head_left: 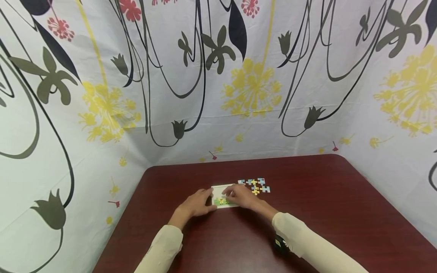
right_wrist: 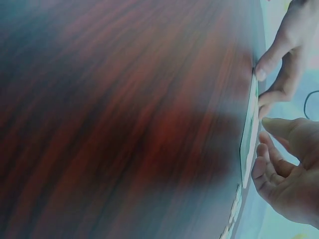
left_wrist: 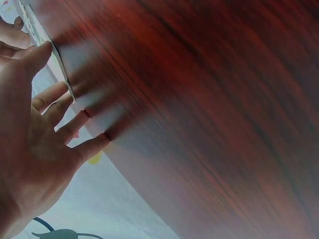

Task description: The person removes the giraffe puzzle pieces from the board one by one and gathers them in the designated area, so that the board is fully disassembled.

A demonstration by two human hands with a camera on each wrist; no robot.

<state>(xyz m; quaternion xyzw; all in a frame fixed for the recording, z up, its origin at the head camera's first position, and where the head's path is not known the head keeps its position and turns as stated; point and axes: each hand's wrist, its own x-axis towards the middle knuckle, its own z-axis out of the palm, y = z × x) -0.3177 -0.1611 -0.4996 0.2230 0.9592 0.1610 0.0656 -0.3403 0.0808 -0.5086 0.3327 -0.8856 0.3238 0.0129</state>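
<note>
A small white puzzle tray lies on the dark red table, with a green and yellow picture strip along its near side. My left hand holds the tray by its left end, thumb at the near corner and fingertips at the left edge. In the left wrist view, the left hand has its lower fingers spread against the tabletop. Over the tray is my right hand, fingers bent and thumb close to the index finger. I cannot tell whether a piece is between them.
Several loose jigsaw pieces, blue and yellow, lie flat just beyond and right of the right hand. The table ends at a floral cloth behind. A small black device shows under the right sleeve.
</note>
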